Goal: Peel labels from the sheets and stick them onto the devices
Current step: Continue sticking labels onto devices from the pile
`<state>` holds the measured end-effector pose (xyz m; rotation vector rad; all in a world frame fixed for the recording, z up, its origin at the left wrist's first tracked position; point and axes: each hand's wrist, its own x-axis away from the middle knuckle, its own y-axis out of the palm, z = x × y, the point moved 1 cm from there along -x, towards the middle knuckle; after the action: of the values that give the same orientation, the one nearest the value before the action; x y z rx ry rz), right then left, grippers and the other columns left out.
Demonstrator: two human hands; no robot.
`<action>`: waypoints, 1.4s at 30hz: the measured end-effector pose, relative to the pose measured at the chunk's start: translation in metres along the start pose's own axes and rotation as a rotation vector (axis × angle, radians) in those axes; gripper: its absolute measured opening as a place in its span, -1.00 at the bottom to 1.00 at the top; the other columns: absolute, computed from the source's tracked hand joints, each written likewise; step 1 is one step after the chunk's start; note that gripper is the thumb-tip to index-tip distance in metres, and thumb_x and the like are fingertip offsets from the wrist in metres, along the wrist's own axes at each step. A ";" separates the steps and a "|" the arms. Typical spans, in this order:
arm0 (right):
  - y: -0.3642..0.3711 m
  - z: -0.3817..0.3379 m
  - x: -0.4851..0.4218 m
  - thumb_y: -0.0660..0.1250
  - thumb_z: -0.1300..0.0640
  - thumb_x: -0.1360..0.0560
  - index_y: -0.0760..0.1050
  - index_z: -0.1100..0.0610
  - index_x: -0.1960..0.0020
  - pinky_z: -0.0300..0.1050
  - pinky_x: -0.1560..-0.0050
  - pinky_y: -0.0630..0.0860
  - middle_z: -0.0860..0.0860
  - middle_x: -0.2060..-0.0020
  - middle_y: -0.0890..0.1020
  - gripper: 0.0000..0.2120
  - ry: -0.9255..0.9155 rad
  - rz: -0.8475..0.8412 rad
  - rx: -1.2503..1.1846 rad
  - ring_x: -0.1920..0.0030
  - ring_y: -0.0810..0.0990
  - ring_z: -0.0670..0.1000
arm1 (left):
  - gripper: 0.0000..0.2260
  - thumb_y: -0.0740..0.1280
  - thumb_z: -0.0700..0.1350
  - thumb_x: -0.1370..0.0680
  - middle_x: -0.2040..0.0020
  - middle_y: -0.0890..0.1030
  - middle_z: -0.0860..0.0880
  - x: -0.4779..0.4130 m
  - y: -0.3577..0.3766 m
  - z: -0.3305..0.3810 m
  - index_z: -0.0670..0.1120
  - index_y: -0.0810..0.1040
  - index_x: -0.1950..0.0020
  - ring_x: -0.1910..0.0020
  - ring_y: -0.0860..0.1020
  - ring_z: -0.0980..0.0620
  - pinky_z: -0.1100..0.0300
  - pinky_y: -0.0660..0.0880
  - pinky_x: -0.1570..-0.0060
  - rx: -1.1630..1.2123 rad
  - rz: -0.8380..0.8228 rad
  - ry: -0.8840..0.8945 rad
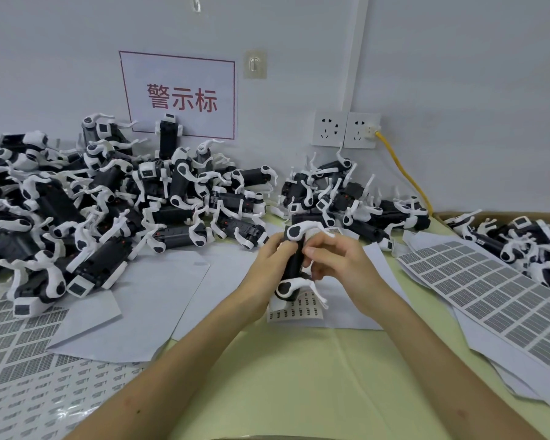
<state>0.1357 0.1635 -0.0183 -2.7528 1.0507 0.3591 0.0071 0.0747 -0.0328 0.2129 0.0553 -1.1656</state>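
Observation:
A black-and-white device (294,262) with white legs is held upright above the table's middle. My left hand (272,258) grips its body from the left. My right hand (334,263) has its fingertips curled against the device's right side; whether a label sits under them I cannot tell. A small sheet of dark labels (296,308) lies under the device. A sheet of grey rectangular labels (489,287) lies at the right, and more label sheets (23,369) lie at the lower left.
A big pile of devices (92,204) fills the left of the table, a smaller pile (346,195) sits behind my hands, and a cardboard box (527,246) of devices stands at the right. Blank backing sheets (159,290) lie spread about. A yellow cable (404,173) runs from wall sockets.

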 end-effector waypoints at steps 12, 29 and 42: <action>-0.002 0.000 -0.001 0.37 0.30 -0.57 0.60 0.19 0.13 -0.12 0.21 0.50 0.08 0.33 0.60 -0.88 0.000 0.033 -0.030 0.31 0.54 0.04 | -0.78 0.12 -0.24 -0.70 0.09 0.59 -0.04 0.004 0.000 0.000 -0.16 0.54 -0.20 0.11 0.56 0.02 0.15 0.48 0.05 -0.060 -0.063 -0.021; -0.001 0.001 0.000 0.41 0.17 -0.48 0.60 0.17 0.13 -0.03 0.19 0.49 0.11 0.32 0.62 -0.93 -0.020 -0.006 -0.001 0.31 0.54 0.07 | -0.61 0.20 0.09 -0.46 0.08 0.64 -0.06 -0.004 -0.002 -0.008 -0.06 0.56 -0.18 0.01 0.61 -0.09 -0.13 0.53 -0.21 -0.011 0.008 -0.106; 0.000 0.000 0.000 0.40 0.20 -0.52 0.59 0.22 0.10 -0.03 0.18 0.47 0.10 0.31 0.62 -0.93 -0.012 -0.002 0.026 0.30 0.53 0.08 | -0.66 0.21 0.02 -0.53 0.16 0.59 -0.05 -0.003 -0.002 -0.002 -0.07 0.50 -0.24 0.12 0.58 -0.04 0.07 0.53 0.02 0.003 -0.047 -0.064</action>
<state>0.1360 0.1633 -0.0179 -2.7252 1.0422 0.3586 0.0043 0.0771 -0.0346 0.1779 0.0025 -1.2188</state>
